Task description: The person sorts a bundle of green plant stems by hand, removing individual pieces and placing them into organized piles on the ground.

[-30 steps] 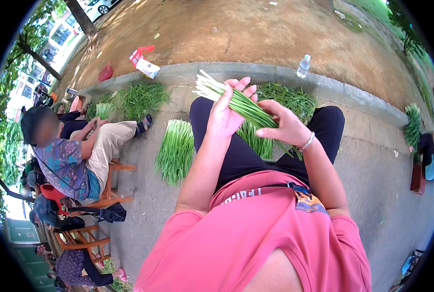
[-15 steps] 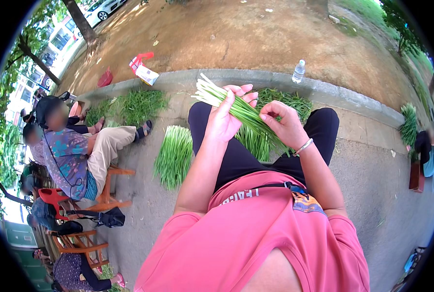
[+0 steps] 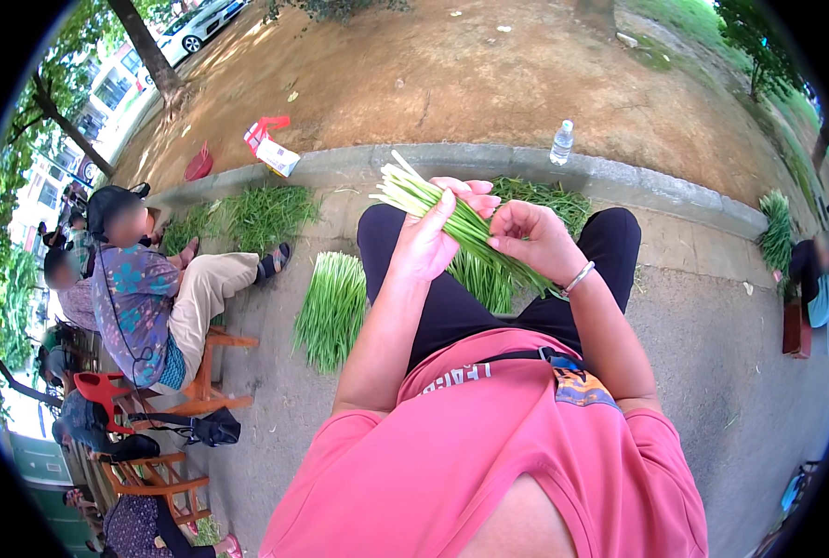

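Note:
Above my lap, my left hand [image 3: 433, 237] is closed around a bunch of garlic chives [image 3: 475, 234], long thin green stalks with pale ends. The pale ends point up and left; the green leaves slant down to the right. At the bunch's right edge my right hand [image 3: 535, 244] pinches thumb and fingertips together; what lies between them is too small to make out. A neat pile of chives [image 3: 331, 312] lies on the ground left of my knee. Another pile [image 3: 481, 279] shows between my legs, partly covered by the bunch.
Loose greens [image 3: 265, 219] lie along the curb [image 3: 637, 177], where a water bottle [image 3: 561, 142] and a white-and-red bag [image 3: 273, 153] stand. People sit at the left on wooden chairs [image 3: 212, 372]. Far right, another person sits near a bundle of greens [image 3: 775, 228].
My right hand has shifted slightly left along the bunch, still pinching. A few pale ends are spread farther apart. My left hand keeps its hold; the view has turned a little.

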`<state>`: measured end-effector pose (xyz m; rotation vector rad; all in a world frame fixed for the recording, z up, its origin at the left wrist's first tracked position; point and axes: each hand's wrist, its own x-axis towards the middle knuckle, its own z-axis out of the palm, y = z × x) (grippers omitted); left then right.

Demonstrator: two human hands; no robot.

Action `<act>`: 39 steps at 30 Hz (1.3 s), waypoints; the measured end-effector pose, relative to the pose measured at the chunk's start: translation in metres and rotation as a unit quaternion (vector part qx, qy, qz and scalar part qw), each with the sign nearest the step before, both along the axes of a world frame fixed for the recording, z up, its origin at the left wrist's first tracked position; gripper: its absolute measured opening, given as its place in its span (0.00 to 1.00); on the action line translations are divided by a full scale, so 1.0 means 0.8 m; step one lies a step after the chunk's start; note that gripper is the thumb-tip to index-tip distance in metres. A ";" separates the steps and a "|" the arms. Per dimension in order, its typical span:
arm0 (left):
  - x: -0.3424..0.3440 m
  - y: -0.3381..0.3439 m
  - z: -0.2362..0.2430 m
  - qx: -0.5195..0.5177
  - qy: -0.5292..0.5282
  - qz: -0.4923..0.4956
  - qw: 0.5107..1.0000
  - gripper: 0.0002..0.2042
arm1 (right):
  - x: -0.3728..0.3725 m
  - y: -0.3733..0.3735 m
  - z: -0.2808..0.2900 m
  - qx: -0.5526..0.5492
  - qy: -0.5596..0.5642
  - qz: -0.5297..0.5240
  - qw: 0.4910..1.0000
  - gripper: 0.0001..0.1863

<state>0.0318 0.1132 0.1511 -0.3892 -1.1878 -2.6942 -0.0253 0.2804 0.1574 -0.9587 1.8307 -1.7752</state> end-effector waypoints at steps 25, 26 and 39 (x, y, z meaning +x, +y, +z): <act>-0.004 0.011 -0.015 0.042 -0.044 0.077 0.995 0.09 | 0.010 -0.013 -0.016 -0.038 0.060 -0.137 0.988 0.04; -0.005 0.014 -0.016 0.038 -0.045 0.081 0.995 0.09 | 0.011 -0.015 -0.019 -0.068 0.014 -0.142 0.987 0.04; -0.004 0.017 -0.027 0.038 -0.101 0.107 0.988 0.09 | 0.008 -0.009 -0.028 -0.007 0.082 -0.123 0.989 0.03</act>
